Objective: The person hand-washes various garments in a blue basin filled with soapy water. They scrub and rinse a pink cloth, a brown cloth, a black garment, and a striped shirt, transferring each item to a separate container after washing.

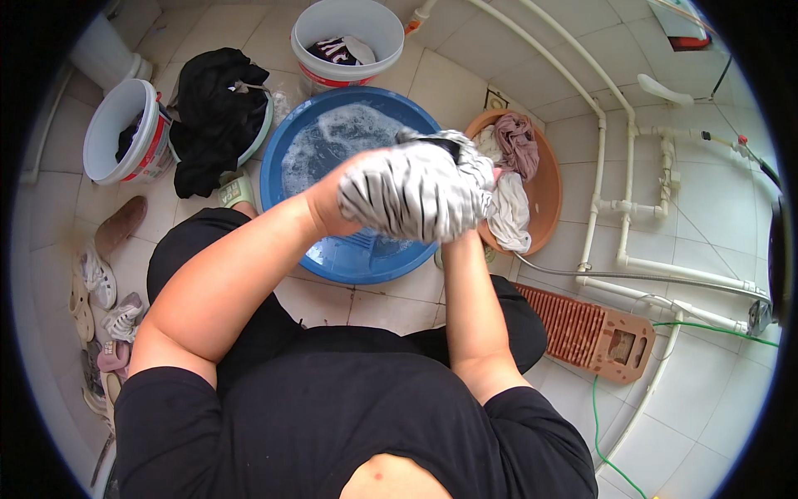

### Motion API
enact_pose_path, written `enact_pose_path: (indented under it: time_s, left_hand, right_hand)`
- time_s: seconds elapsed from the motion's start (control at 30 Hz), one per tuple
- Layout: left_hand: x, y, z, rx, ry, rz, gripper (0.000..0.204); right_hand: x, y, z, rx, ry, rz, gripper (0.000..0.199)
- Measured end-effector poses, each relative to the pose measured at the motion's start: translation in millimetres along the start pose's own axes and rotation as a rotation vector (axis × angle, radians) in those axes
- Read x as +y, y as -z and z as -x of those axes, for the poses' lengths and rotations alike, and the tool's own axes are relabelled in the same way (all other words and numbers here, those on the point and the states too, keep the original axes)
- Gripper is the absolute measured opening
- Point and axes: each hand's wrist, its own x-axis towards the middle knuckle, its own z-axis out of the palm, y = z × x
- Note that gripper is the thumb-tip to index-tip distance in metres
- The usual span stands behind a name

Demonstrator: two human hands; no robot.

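A white garment with black stripes (407, 187) is bunched up in both my hands, above the blue basin (273, 158) of sudsy water. At the garment's left end, my left hand (331, 204) grips it, with the fingers hidden by the cloth. My right hand (494, 176) holds its right end, where only a bit of finger shows beside the folds. A black patch is visible on the upper part of the cloth. Under my hands, a ridged blue washboard area (353, 249) shows at the basin's near side.
An orange basin (549, 200) with pale and mauve clothes stands at the right. Two white buckets (349, 21) and a black clothes pile (218, 108) are at the far left and back. A brown washboard (565, 328) lies near white pipes (600, 150). Shoes (100, 279) line the left.
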Motion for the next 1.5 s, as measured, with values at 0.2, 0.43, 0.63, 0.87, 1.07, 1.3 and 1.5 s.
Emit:
enact_pose_path:
  time_s: [0.2,0.43,0.63,0.87,1.07,1.3,1.5]
  left_hand:
    - [23,5,-14,0.427,-0.022,0.176,0.041]
    - [25,3,-14,0.456,0.148,0.119,0.037]
    - [16,7,-25,0.496,0.093,0.007,0.030]
    - [-9,53,-33,0.555,-0.127,-0.934,0.026]
    - [4,48,-29,0.529,0.086,-0.942,0.034]
    - [39,52,-15,0.540,0.419,-0.573,0.042]
    - [75,60,13,0.693,0.227,-1.691,0.031]
  right_hand:
    - [-40,-69,8,0.159,-0.200,0.157,0.055]
    - [-40,-136,3,-0.042,-0.490,0.851,0.056]
    - [-31,-153,-11,-0.562,-0.256,1.376,0.024]
    - [-8,-148,-6,-0.786,-0.140,1.947,0.022]
    - [2,-127,1,-0.690,-0.137,1.795,0.027]
    - [-4,-85,-2,0.284,-0.622,0.393,0.039]
    - [10,-74,6,0.583,-0.671,0.061,0.045]
